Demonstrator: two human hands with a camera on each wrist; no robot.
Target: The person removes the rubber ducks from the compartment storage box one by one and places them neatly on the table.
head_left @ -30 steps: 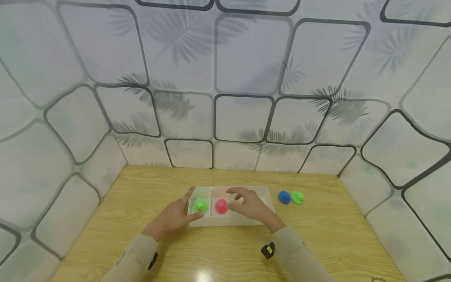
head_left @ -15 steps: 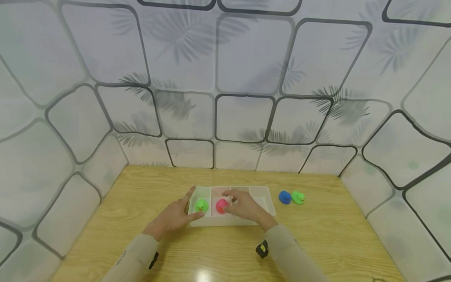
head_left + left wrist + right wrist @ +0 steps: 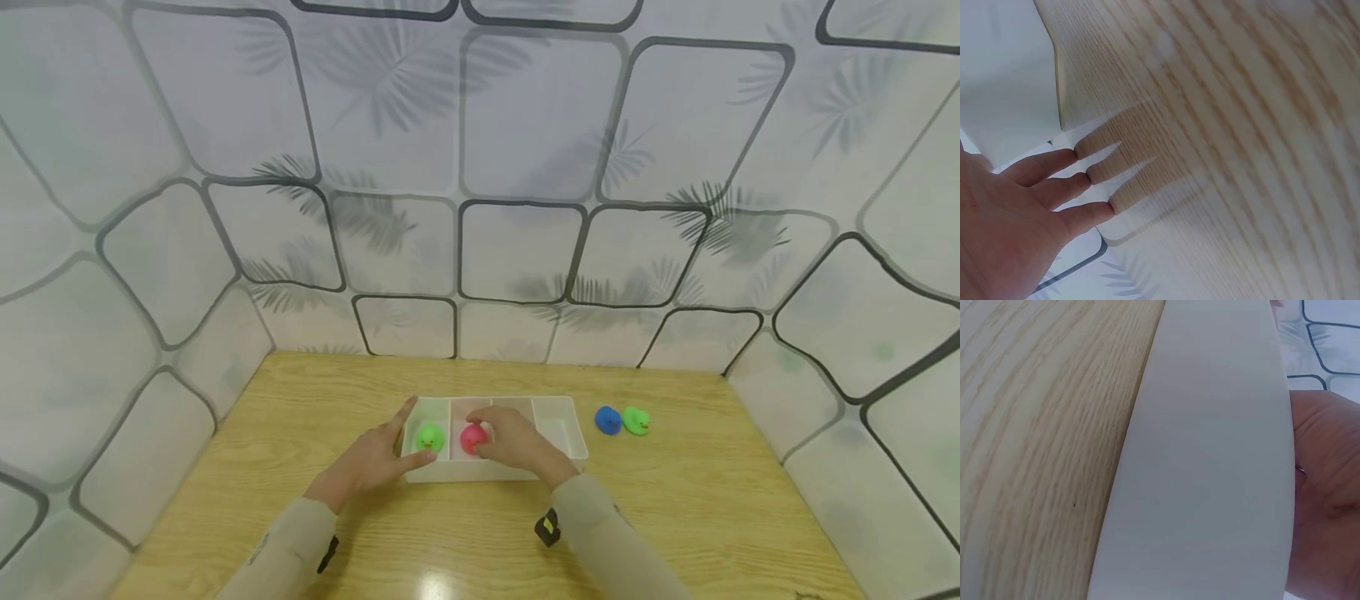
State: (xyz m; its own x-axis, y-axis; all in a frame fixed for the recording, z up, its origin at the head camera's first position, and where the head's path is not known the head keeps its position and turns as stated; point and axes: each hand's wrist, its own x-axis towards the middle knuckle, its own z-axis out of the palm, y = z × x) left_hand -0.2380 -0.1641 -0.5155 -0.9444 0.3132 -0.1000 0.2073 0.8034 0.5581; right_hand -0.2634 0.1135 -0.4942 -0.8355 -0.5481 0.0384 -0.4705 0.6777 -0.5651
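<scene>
A white divided tray (image 3: 487, 472) lies on the wooden table. In its leftmost compartment sits a green rubber duck (image 3: 430, 437), and in the one beside it a pink rubber duck (image 3: 472, 436). My left hand (image 3: 363, 467) spans the tray's left end, thumb at the near rim and index finger by the far corner. The left wrist view shows its other fingers (image 3: 1088, 215) fairly straight, outside the tray. With index finger behind and thumb in front, my right hand (image 3: 517, 442) holds the pink duck from the right. The tray wall hides those fingertips in the right wrist view.
To the right of the tray, a blue rubber duck (image 3: 608, 421) and a second green duck (image 3: 636, 421) stand close together on the table (image 3: 675, 500). Patterned fabric walls (image 3: 517, 250) rise at the back and both sides.
My right hand has moved left from beside the pink duck, bringing its index finger and thumb around it. The left hand and the tray have stayed in place.
</scene>
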